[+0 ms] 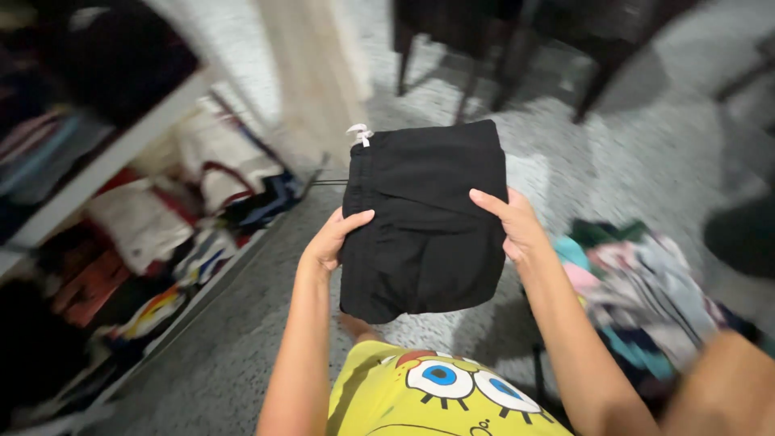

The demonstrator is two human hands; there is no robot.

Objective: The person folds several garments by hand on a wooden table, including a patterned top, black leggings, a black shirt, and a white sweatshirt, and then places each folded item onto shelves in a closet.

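A folded black garment (424, 214) with a white drawstring at its top left corner is held flat in the air in front of me. My left hand (333, 239) grips its left edge, thumb on top. My right hand (515, 222) grips its right edge, thumb lying across the fabric. Below the garment shows the front of my yellow cartoon-print shirt (436, 391).
An open wardrobe shelf (105, 165) at the left holds stacked and loose clothes, blurred. A heap of mixed coloured clothes (646, 295) lies at my right. Dark chair legs (476, 77) stand on the speckled grey floor (242, 323) ahead.
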